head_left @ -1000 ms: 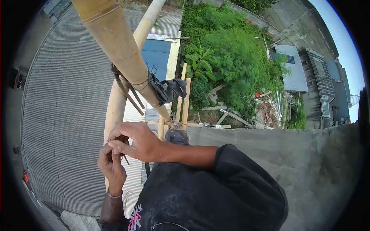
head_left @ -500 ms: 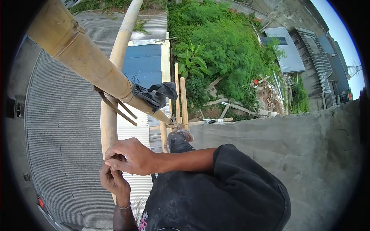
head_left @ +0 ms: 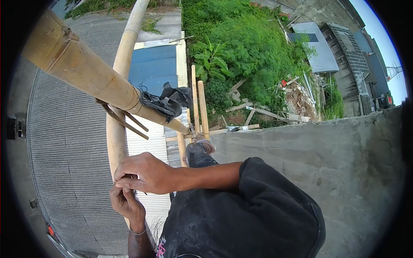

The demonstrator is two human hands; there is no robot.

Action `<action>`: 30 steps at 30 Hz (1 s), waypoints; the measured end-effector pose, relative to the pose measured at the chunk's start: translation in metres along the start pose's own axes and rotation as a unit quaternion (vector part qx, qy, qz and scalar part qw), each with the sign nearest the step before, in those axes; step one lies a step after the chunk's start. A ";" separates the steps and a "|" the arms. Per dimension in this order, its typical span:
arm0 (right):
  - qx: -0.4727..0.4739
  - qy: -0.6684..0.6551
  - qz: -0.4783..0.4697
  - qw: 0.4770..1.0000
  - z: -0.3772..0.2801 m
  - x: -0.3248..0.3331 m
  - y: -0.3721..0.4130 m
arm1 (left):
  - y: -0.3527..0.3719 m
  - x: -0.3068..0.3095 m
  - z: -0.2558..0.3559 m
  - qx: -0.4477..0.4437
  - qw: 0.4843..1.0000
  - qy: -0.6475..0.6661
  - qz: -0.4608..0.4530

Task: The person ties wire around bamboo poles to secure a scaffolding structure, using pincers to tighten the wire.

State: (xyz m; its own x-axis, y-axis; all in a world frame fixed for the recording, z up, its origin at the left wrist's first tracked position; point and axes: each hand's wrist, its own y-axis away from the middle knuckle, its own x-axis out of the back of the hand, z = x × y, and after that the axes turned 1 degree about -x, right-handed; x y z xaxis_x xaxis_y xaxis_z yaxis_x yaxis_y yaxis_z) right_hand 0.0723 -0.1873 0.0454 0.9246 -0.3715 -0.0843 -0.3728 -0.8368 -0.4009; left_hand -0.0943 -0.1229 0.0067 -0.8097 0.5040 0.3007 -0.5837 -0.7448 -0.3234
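My right hand [head_left: 148, 173] reaches across from the right with thumb and fingers pinched together. Just below it, touching it, is my left hand [head_left: 127, 203], its fingertips also closed; a bracelet circles that wrist. A thin dark strand shows near the fingertips, too small to name. Both hands are up against the upright bamboo pole [head_left: 116, 142]. A thicker bamboo pole [head_left: 94, 77] slants across in front of it, with black cloth or plastic [head_left: 165, 103] tied round it. A dark forked metal rod [head_left: 124, 121] hangs where the poles cross.
Far below are a grey corrugated roof [head_left: 69, 150] and a blue roof [head_left: 154, 64]. A rough concrete wall [head_left: 292, 172] runs along the right. My foot [head_left: 209, 147] is by lashed bamboo poles [head_left: 202, 107]. Greenery [head_left: 249, 47] and scattered boards [head_left: 266, 112] lie beyond.
The view has shifted slightly, so the poles and black cloth appear a little further left. My hands keep nearly the same pinched pose together.
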 end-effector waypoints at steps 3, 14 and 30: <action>0.003 0.001 0.002 1.000 0.000 0.000 0.001 | 0.001 -0.001 0.000 -0.013 1.000 -0.012 -0.002; -0.176 -0.156 -0.097 0.967 -0.008 0.020 -0.002 | 0.007 0.003 -0.001 -0.045 0.998 0.011 -0.050; -0.092 -0.175 -0.049 0.979 -0.007 0.013 0.001 | 0.008 0.002 0.013 -0.039 0.998 -0.029 -0.046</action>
State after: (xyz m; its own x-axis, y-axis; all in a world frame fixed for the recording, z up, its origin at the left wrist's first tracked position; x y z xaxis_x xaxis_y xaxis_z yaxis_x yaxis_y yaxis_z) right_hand 0.0840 -0.1955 0.0501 0.9151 -0.1513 -0.3737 -0.2580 -0.9320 -0.2545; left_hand -0.0994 -0.1335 0.0168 -0.7485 0.5415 0.3828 -0.6607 -0.6585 -0.3605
